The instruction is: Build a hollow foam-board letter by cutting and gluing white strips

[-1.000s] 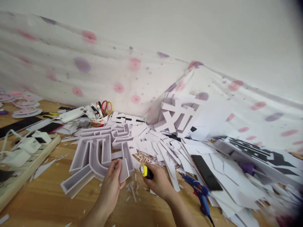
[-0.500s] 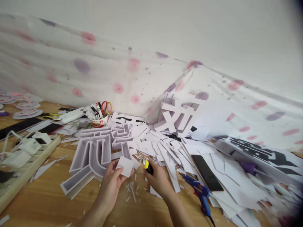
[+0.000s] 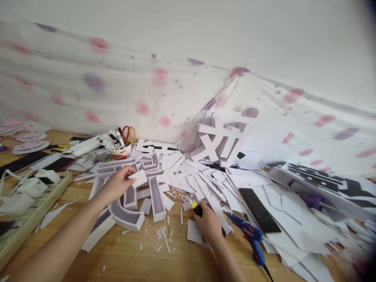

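Observation:
My left hand pinches a small white foam board piece between thumb and fingers, over the hollow white letter that lies open side up on the wooden table. It covers part of that letter's upper strokes. My right hand is wrapped round a yellow and black utility knife, low over the table to the right. Beneath that hand lies a white board square. White offcuts are scattered on the wood between my hands.
A blue glue gun and a black phone lie at right on white sheets. Another white letter leans at the back. A cup of pens and scissors stands behind; a power strip lies at left.
My left hand has moved forward and left with the board piece, over the letter. My right hand has shifted slightly right and down, still holding the knife. The letter's near end looks slightly shifted.

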Demonstrator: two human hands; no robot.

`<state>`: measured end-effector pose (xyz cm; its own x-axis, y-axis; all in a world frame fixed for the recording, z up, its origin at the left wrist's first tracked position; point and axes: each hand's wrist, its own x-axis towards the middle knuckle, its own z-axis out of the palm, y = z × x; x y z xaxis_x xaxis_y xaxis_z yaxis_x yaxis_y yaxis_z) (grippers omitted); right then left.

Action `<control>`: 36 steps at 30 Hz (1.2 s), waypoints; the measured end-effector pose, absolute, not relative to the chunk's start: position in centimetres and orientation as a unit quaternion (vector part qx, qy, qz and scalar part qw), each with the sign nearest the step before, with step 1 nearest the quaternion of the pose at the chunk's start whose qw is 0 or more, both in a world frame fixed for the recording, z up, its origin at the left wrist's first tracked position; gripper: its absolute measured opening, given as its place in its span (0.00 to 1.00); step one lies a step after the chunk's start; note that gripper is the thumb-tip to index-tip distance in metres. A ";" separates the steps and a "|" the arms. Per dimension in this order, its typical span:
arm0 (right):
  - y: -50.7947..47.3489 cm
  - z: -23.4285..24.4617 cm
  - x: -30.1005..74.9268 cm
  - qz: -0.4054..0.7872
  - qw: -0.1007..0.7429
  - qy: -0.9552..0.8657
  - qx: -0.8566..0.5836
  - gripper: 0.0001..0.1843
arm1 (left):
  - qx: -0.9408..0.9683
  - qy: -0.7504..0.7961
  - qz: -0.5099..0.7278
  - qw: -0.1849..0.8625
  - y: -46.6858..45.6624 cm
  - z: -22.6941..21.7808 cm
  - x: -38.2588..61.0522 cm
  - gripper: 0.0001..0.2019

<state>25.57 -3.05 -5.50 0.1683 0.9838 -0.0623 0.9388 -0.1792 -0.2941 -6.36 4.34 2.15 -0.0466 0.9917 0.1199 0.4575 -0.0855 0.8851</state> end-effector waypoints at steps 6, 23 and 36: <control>-3.1 -5.9 25.7 0.110 0.089 -0.639 -0.756 0.11 | 0.712 0.639 0.210 0.200 4.1 3.1 -5.0 0.10; -3.7 -5.1 25.1 0.047 0.123 -0.654 -0.745 0.15 | 0.746 0.645 0.108 0.126 4.0 4.5 -4.0 0.22; 0.3 -1.1 12.7 0.147 0.325 -0.743 -0.567 0.19 | 0.758 0.631 0.101 0.127 4.2 4.7 -3.8 0.21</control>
<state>12.70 0.26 -1.05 -0.1464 0.9371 0.3168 0.7466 0.3147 -0.5860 -3.78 4.17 4.65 0.1825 0.9832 -0.0072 0.9316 -0.1705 0.3210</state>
